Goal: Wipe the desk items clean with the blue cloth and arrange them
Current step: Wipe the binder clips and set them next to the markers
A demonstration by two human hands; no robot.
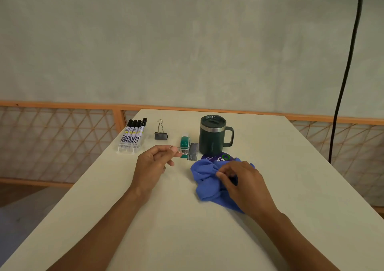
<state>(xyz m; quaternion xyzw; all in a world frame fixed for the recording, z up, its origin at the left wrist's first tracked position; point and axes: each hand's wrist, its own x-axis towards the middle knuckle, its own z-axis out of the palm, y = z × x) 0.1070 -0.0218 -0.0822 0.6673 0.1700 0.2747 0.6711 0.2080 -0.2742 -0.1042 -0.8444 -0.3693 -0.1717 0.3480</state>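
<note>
The pale surface (pixel 187 229) filled the lower frame. At centre right the blue cloth (pixel 207 179) lay crumpled, its folds pinched by the right hand (pixel 243 181). At centre, the left hand (pixel 151 162) pinched a grey binder clip (pixel 193 152) by its wire handle. A dark green mug (pixel 211 137) stood above the cloth. The marker pack (pixel 133 135) at left had unreadable print. A purple disc (pixel 216 158) read "GO".

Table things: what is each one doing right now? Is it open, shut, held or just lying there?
Mug: upright, lid on.
Markers: four, capped, lying side by side.
Far binder clip: shut, untouched.
Near binder clip: left hand pinches its wire handle.
Green stapler: lying beside the mug.
Blue cloth: crumpled, right hand grips it.
Purple disc: flat, partly under the cloth.
</note>
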